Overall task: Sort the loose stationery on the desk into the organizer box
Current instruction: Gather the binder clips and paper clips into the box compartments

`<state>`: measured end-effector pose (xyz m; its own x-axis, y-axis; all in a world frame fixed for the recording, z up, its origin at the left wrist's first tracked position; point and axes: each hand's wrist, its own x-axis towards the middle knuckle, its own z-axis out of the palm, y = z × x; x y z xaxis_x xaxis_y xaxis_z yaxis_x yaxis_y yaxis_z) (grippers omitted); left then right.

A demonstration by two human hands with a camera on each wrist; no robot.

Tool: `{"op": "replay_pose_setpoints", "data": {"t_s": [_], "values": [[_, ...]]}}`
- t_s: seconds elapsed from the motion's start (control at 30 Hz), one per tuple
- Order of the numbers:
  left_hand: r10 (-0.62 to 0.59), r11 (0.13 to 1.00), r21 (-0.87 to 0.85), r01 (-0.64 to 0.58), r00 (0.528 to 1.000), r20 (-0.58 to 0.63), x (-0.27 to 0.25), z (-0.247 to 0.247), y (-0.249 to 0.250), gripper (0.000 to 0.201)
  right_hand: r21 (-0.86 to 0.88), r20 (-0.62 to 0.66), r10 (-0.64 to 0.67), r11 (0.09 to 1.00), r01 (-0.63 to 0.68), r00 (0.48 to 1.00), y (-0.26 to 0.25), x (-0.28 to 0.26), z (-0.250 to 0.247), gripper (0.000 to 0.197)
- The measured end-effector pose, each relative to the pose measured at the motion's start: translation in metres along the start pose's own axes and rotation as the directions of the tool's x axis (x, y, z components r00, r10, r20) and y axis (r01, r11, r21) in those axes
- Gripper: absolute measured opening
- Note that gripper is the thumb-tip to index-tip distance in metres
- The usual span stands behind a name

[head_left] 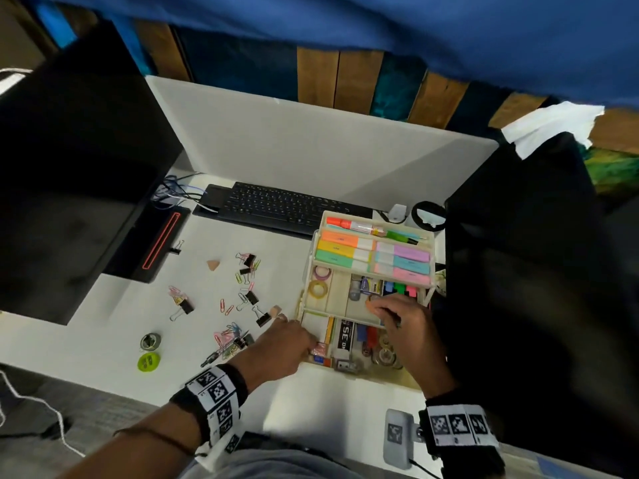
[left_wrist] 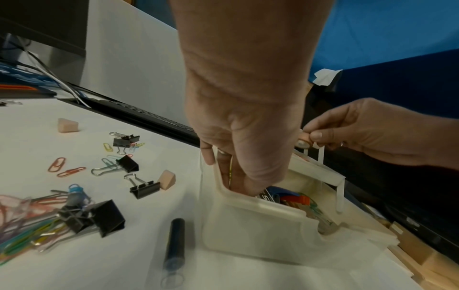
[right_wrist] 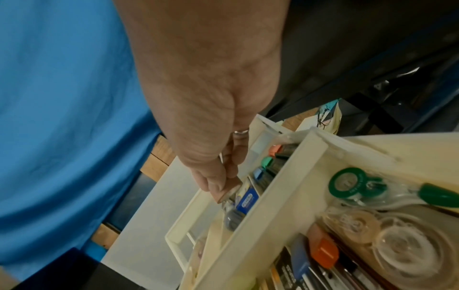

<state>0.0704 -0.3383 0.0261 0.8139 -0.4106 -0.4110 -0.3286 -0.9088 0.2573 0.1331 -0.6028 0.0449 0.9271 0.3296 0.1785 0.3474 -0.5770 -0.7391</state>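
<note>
The cream tiered organizer box [head_left: 308,271] stands right of centre on the white desk, with highlighters, tapes and pens in it. My left hand [head_left: 288,344] reaches its fingers [left_wrist: 237,182] down into the lower tray's front left corner; the fingertips are hidden, so a hold cannot be judged. My right hand [head_left: 401,319] pinches a small peach round piece [right_wrist: 223,193] [left_wrist: 304,139] above the middle tray, beside a blue box [right_wrist: 246,198]. Loose binder clips [head_left: 262,319], paper clips [head_left: 228,335], two peach wedge erasers [head_left: 213,264] [left_wrist: 166,179] and a dark ink tube [left_wrist: 175,241] lie left of the box.
A black keyboard [head_left: 276,205] lies behind the clips, a dark monitor [head_left: 69,202] stands at the left and a dark bulk [head_left: 536,271] close on the box's right. A green round sharpener [head_left: 148,361] and a metal one [head_left: 150,341] sit near the front left.
</note>
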Motion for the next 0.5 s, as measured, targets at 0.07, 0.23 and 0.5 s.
{"op": "replay_pose_setpoints", "data": {"t_s": [0.07,0.23,0.5], "values": [[0.014,0.996,-0.082,-0.019,0.998,-0.055,-0.002,0.003,-0.004,0.020,-0.052,0.035,0.012,0.999,-0.010,0.999,0.005,0.001,0.007,0.018],[0.065,0.985,-0.147,-0.087,0.986,-0.151,-0.007,0.011,-0.014,0.019,-0.111,0.055,0.036,0.993,-0.030,0.998,0.007,0.003,0.015,0.022],[0.121,0.930,-0.302,-0.208,0.952,-0.283,-0.021,0.008,-0.036,0.023,0.030,0.064,0.019,0.999,-0.021,0.998,-0.032,0.009,0.025,0.018]]}}
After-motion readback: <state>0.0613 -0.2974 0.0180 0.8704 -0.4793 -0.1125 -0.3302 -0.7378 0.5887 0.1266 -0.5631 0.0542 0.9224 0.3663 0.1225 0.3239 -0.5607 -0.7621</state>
